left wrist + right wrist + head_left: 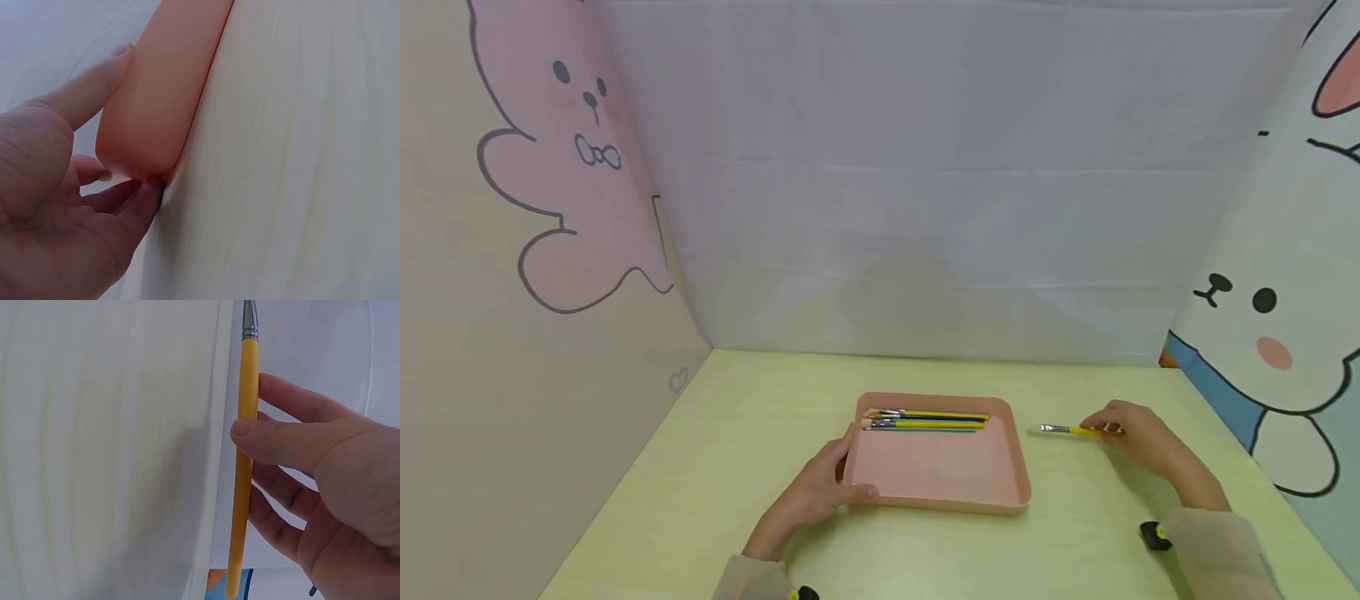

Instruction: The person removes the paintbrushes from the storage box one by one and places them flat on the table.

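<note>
A pink rectangular tray (940, 475) lies on the table, with several paintbrushes (925, 423) side by side near its far wall. My left hand (820, 483) holds the tray's near left corner, thumb along the front wall and fingers at the left side. In the left wrist view, the fingertips (153, 184) reach low at the tray's rounded corner. To the right of the tray, my right hand (1138, 433) pinches a yellow-handled paintbrush (245, 394) between thumb and fingers. Its silver ferrule and pale bristles point left toward the tray.
The pale wood-grain table (737, 433) extends around the tray. A white cloth backdrop (925, 208) stands at the back. Side panels carry a cartoon bear (587, 192) on the left and a cartoon rabbit (1285, 333) on the right.
</note>
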{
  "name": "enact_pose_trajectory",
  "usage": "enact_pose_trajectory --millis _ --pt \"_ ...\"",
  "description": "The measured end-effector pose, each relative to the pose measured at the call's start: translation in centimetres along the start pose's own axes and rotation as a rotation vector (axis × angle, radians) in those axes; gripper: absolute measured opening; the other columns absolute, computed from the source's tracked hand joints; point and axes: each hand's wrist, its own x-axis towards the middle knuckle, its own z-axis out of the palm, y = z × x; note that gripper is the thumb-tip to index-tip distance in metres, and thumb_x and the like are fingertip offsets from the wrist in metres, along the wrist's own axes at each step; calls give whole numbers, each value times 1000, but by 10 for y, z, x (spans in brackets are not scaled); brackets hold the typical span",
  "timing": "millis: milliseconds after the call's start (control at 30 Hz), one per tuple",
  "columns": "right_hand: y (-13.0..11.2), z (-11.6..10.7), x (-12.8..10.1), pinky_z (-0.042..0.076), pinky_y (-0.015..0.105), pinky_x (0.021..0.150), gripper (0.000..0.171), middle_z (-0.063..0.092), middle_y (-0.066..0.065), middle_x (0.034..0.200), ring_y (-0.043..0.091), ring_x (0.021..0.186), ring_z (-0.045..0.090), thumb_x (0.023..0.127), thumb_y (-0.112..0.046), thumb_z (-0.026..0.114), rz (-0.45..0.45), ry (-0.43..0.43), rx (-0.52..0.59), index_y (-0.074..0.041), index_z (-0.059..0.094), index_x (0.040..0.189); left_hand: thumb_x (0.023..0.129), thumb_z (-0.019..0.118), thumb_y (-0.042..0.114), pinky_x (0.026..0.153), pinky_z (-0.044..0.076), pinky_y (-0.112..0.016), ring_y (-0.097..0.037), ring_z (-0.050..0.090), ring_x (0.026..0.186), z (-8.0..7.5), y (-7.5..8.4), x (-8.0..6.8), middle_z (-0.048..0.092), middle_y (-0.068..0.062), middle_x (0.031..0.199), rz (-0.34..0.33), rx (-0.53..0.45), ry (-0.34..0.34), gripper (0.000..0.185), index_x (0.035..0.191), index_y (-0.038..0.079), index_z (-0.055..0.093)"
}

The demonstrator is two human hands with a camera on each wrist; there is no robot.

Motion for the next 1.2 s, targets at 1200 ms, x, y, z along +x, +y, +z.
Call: enact_pose_trajectory --millis 1200 --pt "11 3 -5 56 31 72 30 73 1 98 15 84 64 87 14 76 18 -98 53 -6 80 110 90 88 28 113 43 -53 -30 54 130 -1 -3 2 40 -22 159 -4 23 -2 112 171 9 13"
